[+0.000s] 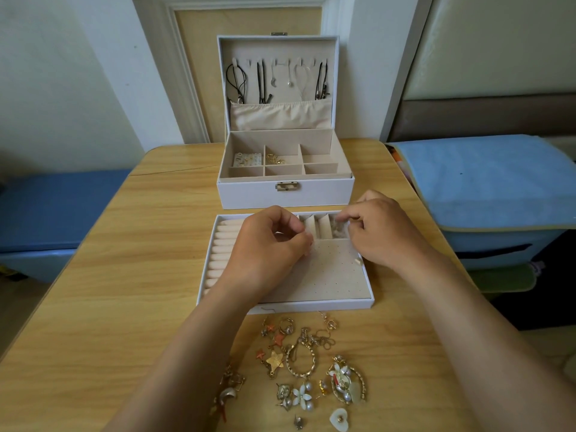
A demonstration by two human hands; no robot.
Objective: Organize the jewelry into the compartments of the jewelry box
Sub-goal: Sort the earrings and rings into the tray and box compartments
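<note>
A light wooden table (pixel 124 275) holds a white jewelry box (pixel 285 194). It is open, and its lid stands up in front of a door (pixel 199 57). Necklaces (pixel 261 79) hang in the lid. Its tray (pixel 311 305) lies just in front of the box. The left hand (pixel 268 247) and right hand (pixel 383 235) are over the tray with fingers curled in. I cannot tell if they pinch anything. The loose jewelry (pixel 299 360) lies on the table near the person. A blue cloth (pixel 483 176) lies on the right.

Soft even daylight — edges bowed, slightly blurry.
</note>
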